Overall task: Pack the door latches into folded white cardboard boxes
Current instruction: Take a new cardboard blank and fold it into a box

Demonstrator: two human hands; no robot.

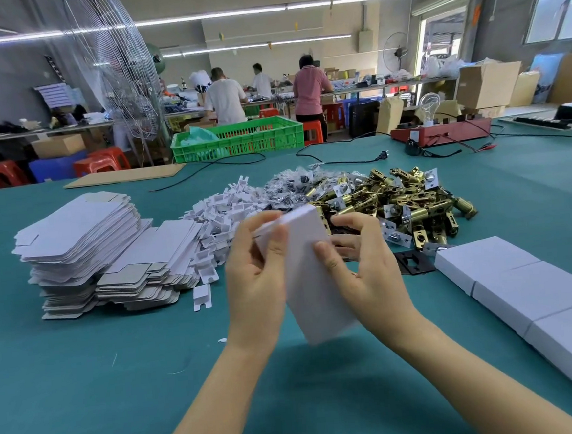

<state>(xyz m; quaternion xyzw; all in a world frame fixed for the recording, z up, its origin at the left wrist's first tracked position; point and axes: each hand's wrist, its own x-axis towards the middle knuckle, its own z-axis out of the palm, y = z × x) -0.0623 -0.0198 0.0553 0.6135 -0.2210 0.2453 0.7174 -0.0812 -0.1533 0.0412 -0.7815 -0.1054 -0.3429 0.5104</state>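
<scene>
Bright overhead tube light, edges bowed

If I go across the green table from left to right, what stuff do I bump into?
Stack of flat box blanks → pile of small white inserts → white box held in both hands → heap of brass door latches → row of closed white boxes.

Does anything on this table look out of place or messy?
Only small things: one white insert lies apart from its pile, and a paper scrap sits loose on the green table. Otherwise nothing stands out.
</scene>
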